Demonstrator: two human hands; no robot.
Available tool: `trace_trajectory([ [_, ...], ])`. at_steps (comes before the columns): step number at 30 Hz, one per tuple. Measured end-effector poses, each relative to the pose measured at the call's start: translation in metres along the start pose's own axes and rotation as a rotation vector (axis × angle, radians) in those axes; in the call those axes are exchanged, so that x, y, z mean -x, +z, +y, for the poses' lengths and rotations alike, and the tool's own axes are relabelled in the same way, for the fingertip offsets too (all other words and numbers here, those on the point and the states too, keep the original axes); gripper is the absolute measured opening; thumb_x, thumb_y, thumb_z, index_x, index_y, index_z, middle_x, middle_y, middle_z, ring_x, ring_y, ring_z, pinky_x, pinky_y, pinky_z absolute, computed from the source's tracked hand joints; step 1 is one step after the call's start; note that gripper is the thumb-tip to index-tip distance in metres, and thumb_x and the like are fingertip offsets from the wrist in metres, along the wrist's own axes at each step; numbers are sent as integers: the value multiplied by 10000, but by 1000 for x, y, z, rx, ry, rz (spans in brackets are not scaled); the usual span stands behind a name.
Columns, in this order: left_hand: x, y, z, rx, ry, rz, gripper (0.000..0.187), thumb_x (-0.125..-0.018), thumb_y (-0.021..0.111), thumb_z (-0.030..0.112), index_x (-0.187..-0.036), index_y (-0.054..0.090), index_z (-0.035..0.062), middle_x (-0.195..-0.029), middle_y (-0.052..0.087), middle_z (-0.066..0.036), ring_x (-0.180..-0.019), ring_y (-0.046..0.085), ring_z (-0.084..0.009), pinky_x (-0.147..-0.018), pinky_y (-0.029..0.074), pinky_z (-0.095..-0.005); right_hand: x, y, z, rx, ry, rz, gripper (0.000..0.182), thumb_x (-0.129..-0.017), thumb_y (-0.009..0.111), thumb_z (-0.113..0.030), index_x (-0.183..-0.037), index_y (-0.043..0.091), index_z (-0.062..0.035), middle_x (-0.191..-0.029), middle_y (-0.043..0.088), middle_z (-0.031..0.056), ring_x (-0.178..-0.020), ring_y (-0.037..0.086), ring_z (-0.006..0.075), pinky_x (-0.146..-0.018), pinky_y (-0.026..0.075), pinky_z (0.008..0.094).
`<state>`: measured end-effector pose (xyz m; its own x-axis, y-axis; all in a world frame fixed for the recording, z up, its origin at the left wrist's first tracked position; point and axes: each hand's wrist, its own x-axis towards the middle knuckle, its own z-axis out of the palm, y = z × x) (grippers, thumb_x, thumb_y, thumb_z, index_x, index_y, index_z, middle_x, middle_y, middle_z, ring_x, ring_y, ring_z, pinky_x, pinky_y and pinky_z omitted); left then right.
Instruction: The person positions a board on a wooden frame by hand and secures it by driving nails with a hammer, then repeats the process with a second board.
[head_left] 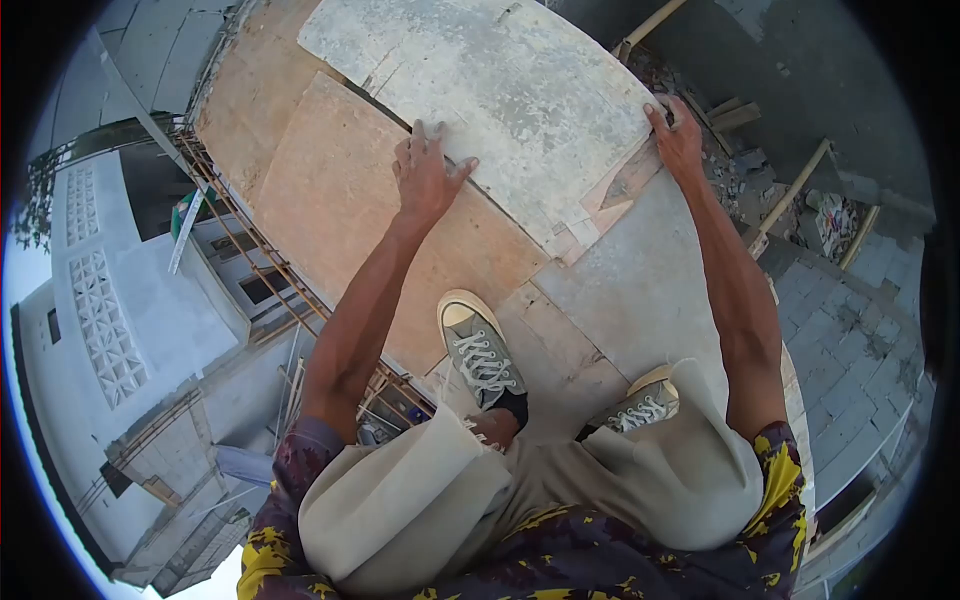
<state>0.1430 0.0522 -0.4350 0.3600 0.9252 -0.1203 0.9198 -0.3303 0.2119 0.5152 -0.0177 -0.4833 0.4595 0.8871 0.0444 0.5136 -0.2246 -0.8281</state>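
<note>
Board [500, 110] between left grip [427, 182] and right grip [681, 142]

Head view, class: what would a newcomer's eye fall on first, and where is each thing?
Probably the big pale board at top centre, with the left hand at its near long edge and the right hand at its right end. Next, the laced shoes below it, and the white building at the picture's left, seen tilted.
</note>
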Motion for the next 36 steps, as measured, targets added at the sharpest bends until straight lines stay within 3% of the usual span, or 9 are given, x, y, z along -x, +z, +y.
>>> trace_trajectory([
  [7,-1,3,7,-23,18,-22,730,-835,708,432,-1420,433,93,-1492,326,-248,-1309,315,-443,-1047,304,-584,-1,16,28,141,-7,83,393,-879,648,-363,-1144,636,-72,-1111,648,188,-1078,600,355,-918,451,430],
  [12,1,-9,5,-6,-36,-59,749,-840,690,459,-1423,428,69,-1523,261,-246,-1332,290,-430,-1063,272,-559,-7,4,3,57,75,-83,317,-871,669,-296,-1074,648,-54,-968,685,162,-903,656,326,-811,483,402],
  [15,1,-12,4,35,-53,-32,755,-838,695,444,-1432,416,71,-1532,241,-242,-1330,289,-433,-1077,257,-546,-18,-6,-24,256,234,-247,588,-850,672,-509,-1106,642,19,-1045,669,231,-941,659,313,-862,487,406],
  [19,5,-11,11,105,-76,-50,771,-830,715,396,-1439,391,52,-1518,261,-263,-1349,282,-441,-1080,279,-546,-31,-14,-28,174,304,-314,643,-817,689,-546,-1039,661,57,-938,681,230,-873,668,305,-813,496,398],
  [22,11,-5,22,341,-213,90,815,-839,710,411,-1470,335,58,-1516,252,-264,-1328,336,-413,-1077,310,-500,-17,-29,-54,88,160,-173,451,-856,677,-430,-809,635,17,-715,639,167,-654,609,264,-648,460,392],
  [24,13,-1,29,1006,-404,329,822,-865,689,438,-1453,319,-2,-1482,327,-227,-1296,416,-369,-1046,387,-445,-12,-48,-86,55,91,-116,417,-862,676,-398,-807,627,12,-694,623,149,-639,583,239,-638,446,378],
  [27,7,1,25,1611,-737,91,644,-960,545,454,-1407,402,13,-1381,495,-168,-1201,545,-320,-1028,431,-452,3,-66,-124,66,43,-56,372,-867,675,-361,-816,634,5,-697,624,137,-634,575,230,-640,445,361],
  [30,-8,6,21,1957,-869,105,638,-978,475,499,-1378,433,4,-1274,579,-156,-1147,586,-301,-1009,455,-454,19,-79,-136,0,-22,12,348,-869,675,-345,-824,641,-2,-702,623,127,-635,567,224,-639,441,350],
  [36,-15,-8,35,1559,-1028,159,674,-969,492,496,-1312,463,-83,-1227,583,-198,-1039,628,-291,-895,518,-400,64,-97,-118,-72,79,92,375,-883,661,-357,-856,647,17,-707,616,119,-668,553,186,-650,437,349],
])
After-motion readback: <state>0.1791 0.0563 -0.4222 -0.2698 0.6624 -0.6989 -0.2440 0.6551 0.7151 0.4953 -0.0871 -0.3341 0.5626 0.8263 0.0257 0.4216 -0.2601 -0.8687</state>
